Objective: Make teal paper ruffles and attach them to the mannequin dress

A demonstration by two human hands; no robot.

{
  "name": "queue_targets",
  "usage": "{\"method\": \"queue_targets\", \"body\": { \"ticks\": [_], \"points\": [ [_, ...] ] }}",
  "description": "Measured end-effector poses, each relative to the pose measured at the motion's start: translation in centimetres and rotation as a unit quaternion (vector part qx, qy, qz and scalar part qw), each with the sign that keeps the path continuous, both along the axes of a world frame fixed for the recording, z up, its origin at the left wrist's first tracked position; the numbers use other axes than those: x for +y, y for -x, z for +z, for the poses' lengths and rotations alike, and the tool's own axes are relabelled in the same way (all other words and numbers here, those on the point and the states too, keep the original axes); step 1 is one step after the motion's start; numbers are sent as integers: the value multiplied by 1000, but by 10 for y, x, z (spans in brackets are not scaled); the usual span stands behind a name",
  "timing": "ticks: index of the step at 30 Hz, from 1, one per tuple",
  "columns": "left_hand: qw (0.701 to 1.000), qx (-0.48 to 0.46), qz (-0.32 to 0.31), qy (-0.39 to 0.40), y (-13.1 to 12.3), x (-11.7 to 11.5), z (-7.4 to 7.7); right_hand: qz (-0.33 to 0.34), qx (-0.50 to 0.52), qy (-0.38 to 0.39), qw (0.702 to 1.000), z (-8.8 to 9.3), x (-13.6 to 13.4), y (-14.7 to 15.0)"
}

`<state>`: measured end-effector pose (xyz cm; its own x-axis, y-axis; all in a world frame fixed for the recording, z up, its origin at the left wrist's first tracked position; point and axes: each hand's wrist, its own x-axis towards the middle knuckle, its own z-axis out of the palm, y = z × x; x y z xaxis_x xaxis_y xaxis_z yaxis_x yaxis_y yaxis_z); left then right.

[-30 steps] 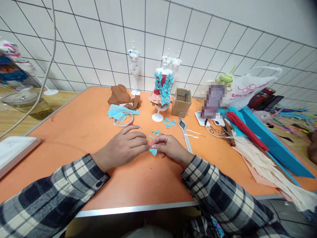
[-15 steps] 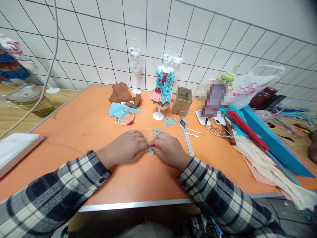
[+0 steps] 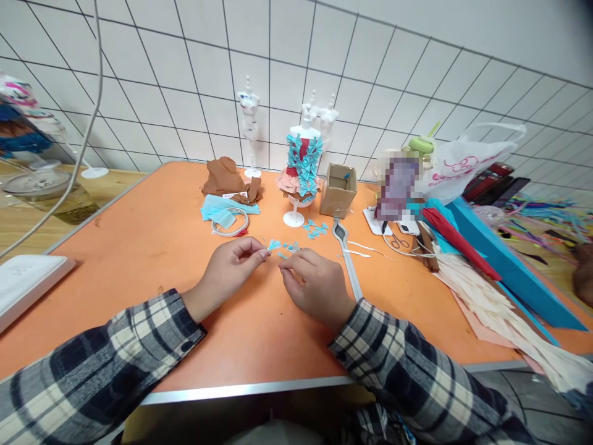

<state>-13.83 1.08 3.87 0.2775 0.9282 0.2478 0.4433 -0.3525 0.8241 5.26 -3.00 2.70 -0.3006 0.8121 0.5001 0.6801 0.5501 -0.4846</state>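
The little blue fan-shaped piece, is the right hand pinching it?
No, the left hand pinches the blue piece, while the right hand is apart from it.

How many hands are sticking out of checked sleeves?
2: the bare left hand, pinching a small light-blue fan-shaped piece, and the bare right hand, apart from it over the orange tabletop. Neither hand is hidden.

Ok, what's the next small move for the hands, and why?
I'd probably bring the right hand to the blue piece: the left hand pinches one end, the fanned end sticks out free, and the right hand is close but apart. Whether it holds anything is unclear.
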Motion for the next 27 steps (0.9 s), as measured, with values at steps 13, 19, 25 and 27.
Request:
{"method": "queue_targets", "body": {
  "ticks": [13,19,25,27],
  "points": [
    [986,88,-54,-128,-1,-7,2,43,399,365,840,-4,14,9],
    [992,40,-90,-75,-3,-7,4,28,382,344,858,-5,15,7],
    [992,5,-125,10,-1,-1,1,23,366,310,877,-4,16,5],
    [991,-3,-131,28,0,0,-1,16,356,291,888,-5,18,3]
  ]
}}
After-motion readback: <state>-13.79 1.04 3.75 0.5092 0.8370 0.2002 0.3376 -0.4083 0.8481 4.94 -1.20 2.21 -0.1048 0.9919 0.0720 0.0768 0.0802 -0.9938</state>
